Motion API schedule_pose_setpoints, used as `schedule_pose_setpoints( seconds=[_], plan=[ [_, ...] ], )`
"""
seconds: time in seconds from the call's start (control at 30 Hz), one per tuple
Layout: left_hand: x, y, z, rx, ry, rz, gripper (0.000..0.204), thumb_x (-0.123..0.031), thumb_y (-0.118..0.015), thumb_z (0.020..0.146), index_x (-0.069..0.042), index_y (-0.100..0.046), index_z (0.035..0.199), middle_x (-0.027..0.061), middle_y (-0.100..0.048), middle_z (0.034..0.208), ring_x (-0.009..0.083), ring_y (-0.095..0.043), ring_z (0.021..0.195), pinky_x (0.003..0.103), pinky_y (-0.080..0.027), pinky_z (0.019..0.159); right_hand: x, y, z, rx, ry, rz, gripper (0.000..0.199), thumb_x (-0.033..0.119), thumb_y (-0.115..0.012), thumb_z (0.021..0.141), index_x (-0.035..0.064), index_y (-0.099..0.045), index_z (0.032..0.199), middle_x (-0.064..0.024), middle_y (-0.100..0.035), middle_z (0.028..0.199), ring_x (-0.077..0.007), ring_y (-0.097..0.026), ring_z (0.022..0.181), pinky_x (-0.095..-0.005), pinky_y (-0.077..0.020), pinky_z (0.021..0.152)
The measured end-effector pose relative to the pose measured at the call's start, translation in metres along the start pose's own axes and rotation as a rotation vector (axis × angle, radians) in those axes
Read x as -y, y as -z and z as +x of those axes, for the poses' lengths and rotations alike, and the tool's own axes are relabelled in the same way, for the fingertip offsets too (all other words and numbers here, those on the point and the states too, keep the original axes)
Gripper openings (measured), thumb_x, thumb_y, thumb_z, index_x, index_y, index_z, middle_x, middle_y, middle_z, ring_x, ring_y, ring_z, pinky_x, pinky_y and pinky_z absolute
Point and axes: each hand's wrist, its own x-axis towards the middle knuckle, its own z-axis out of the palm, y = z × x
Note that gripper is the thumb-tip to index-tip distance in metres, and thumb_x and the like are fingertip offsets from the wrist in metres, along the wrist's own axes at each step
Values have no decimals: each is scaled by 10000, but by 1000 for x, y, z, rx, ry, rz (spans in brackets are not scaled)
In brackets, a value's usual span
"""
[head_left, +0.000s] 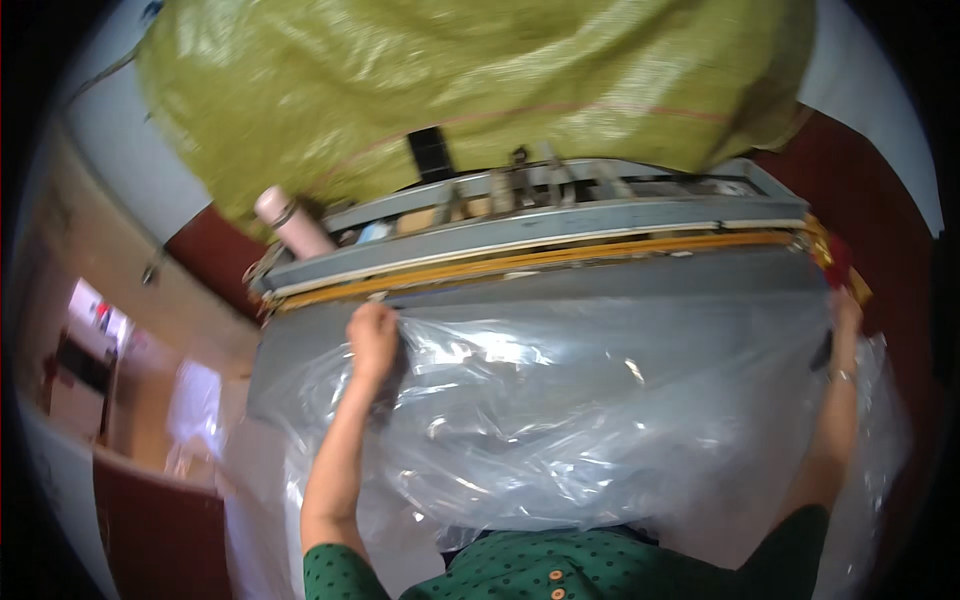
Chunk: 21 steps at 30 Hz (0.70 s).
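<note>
The clear plastic bag [560, 420] spreads across the person's front, its long mouth edge running left to right just below the sealing machine's bar [540, 262]. The left hand [374, 335] has fingers clamped on that edge; the right hand [846, 312] grips its far-right end. Beyond the bar bulges a green woven sack [450, 80].

A large clear plastic bag [530, 420] hangs crumpled just below the grey sealing machine [540, 240], and 1 bulging yellow-green woven sack [450, 80] sits above it.
</note>
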Motion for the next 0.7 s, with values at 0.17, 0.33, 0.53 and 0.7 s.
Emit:
schedule_pose_setpoints(
  seconds=[0.17,0.33,0.53,0.7],
  plan=[
    [-10,38,19,-408,550,-670,101,-132,-435,881,-58,-496,850,-23,-397,669,54,-347,610,227,-314,546,172,1,-39,-272,-122,530,276,281,-519,839,20,-605,810,-157,-618,762,-320,-579,726,-410,-448,667],
    [95,7,2,-358,334,-165,155,-163,-451,894,-41,-462,799,15,-434,694,109,-388,659,256,-373,622,254,-9,-96,-273,-29,554,243,293,-535,866,52,-560,882,-191,-618,827,-374,-588,816,-436,-453,688],
    [135,-22,24,-383,420,-406,218,-190,-486,916,-55,-455,748,-15,-426,692,93,-369,649,234,-356,606,274,-37,-64,-357,15,898,249,254,-601,838,11,-565,794,-137,-620,751,-262,-602,703,-350,-464,672],
    [128,-37,37,-373,447,-538,185,-160,-558,881,-88,-457,744,-61,-390,655,48,-313,591,186,-272,530,275,-36,-64,-404,-38,1002,212,207,-632,802,8,-563,782,-112,-626,714,-221,-607,673,-318,-469,662]
  ],
)
